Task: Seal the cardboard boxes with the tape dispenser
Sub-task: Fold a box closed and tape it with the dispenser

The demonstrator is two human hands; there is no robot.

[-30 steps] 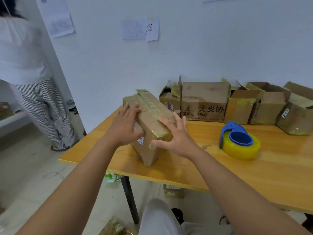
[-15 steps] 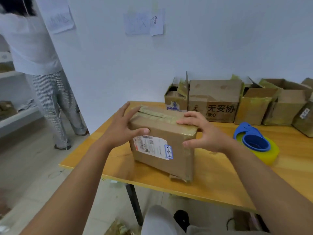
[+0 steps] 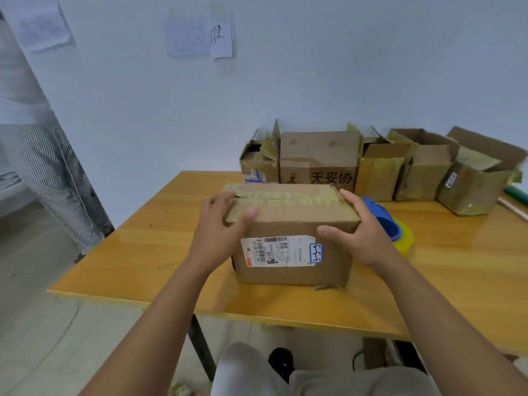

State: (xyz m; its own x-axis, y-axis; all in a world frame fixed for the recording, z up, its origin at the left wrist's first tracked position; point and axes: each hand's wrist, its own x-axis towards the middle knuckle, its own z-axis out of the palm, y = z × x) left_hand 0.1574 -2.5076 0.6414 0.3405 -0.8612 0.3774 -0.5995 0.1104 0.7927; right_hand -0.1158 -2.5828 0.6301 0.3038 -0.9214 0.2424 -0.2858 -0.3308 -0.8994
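Resting flat on the tabletop (image 3: 148, 252), near its front edge, the cardboard box (image 3: 291, 224) sits with its long side facing the camera. Its top flaps are closed, and strips of old yellowish tape cover the top along the centre seam. A white shipping label (image 3: 278, 250) with a barcode is on the front face; a small blue-bordered tag at the label's right end reads "3-3-5".

Both hands are pressed on the box, one at each end. The left hand (image 3: 221, 224) grips the upper left corner, thumb on the front face, fingers over the top edge. The right hand (image 3: 361, 230) clasps the upper right corner, thumb on the front face, fingers along the right side.

The tape dispenser (image 3: 395, 228) lies on the tabletop just beside the box, to its right, partly hidden by the right hand. It has a blue body and a yellow roll of tape. No hand touches it.

A row of opened boxes (image 3: 380, 167) stands along the wall (image 3: 314, 81) at the back of the tabletop. One of them has Chinese characters printed on its front.

A second person in striped trousers (image 3: 57, 181) stands at the far left. Paper sheets (image 3: 200, 35) hang on the wall.
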